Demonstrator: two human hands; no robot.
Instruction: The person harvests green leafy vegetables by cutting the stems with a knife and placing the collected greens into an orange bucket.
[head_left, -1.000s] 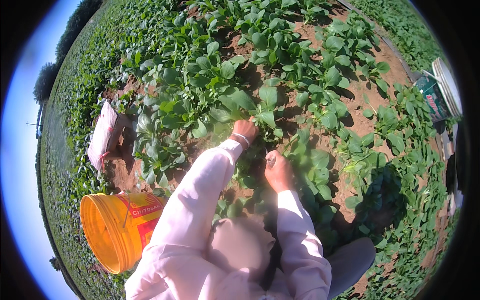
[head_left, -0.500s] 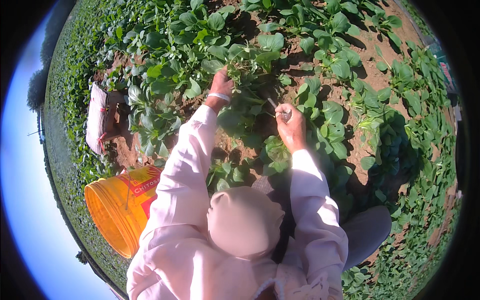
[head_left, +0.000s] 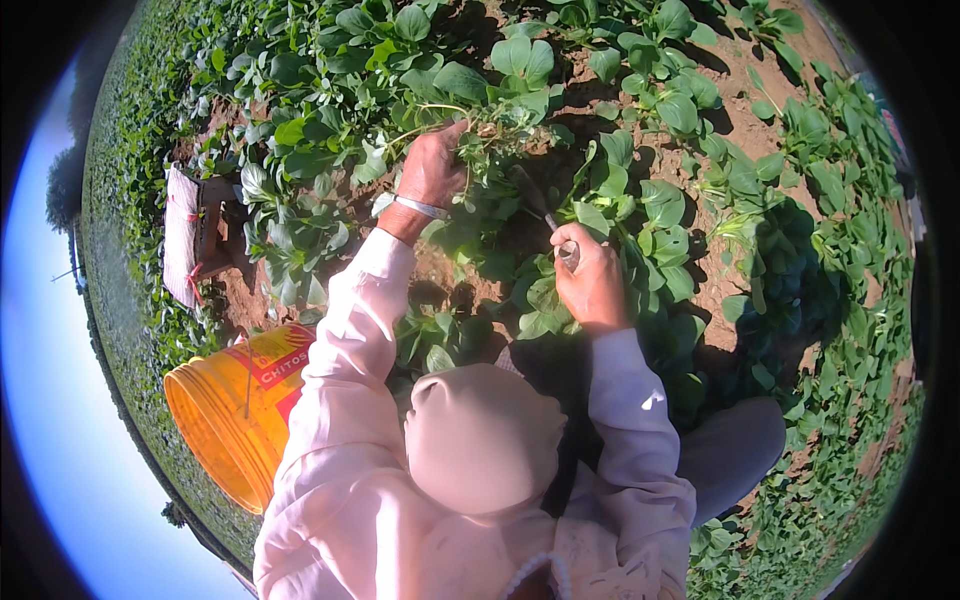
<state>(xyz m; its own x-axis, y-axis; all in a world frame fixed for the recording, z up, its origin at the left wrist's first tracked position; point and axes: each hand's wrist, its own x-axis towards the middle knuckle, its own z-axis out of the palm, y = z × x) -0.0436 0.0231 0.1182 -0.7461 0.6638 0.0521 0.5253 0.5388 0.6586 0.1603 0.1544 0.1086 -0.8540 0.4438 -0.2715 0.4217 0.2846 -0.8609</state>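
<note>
Head view: Hand Tool and Fistful of Thin Stems Among Leafy Rows

A person in a pale pink top works bare-handed in a sunlit field. The left hand [head_left: 434, 170], a pale bracelet [head_left: 420, 207] at its wrist, is closed around a bunch of thin-stemmed greens [head_left: 492, 148], which spills out past the fingertips over the leafy plants. The right hand [head_left: 592, 278], fingers wrapped tight, grips the handle of a small dark-bladed tool [head_left: 537, 203]; its blade points toward the bunch, just below and to the right of it. Whether the blade touches the soil cannot be told. A yellow bucket [head_left: 225, 420] sits beside the left sleeve, with a pink-cushioned stool [head_left: 183, 235] beyond it.
</note>
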